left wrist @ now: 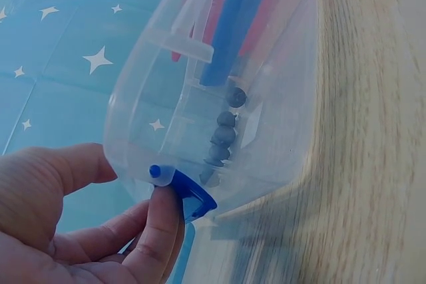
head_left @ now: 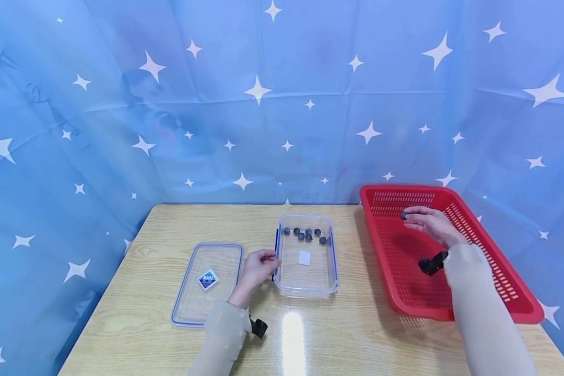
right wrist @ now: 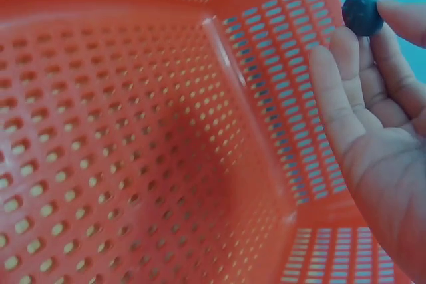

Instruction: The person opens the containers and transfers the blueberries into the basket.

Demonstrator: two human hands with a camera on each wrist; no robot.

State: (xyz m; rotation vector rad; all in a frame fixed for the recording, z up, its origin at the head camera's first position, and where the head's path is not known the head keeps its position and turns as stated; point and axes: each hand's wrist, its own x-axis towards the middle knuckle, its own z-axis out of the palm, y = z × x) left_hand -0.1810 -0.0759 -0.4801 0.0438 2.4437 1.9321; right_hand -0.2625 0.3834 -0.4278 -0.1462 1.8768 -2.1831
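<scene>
My right hand [head_left: 430, 223] pinches one dark bead [head_left: 403, 214] at its fingertips above the red basket [head_left: 507, 282]. My left hand [head_left: 258, 266] grips the clear container [head_left: 331, 261] by its blue latch. I judge it best to lower the bead before release, so it cannot bounce.

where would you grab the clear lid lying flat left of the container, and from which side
Probably the lid by its near long-edge rim, coming from the left hand's side. It lies flat on the table, so only the raised blue-lined rim offers a pinch: thumb on top, fingers hooked under the edge.
</scene>
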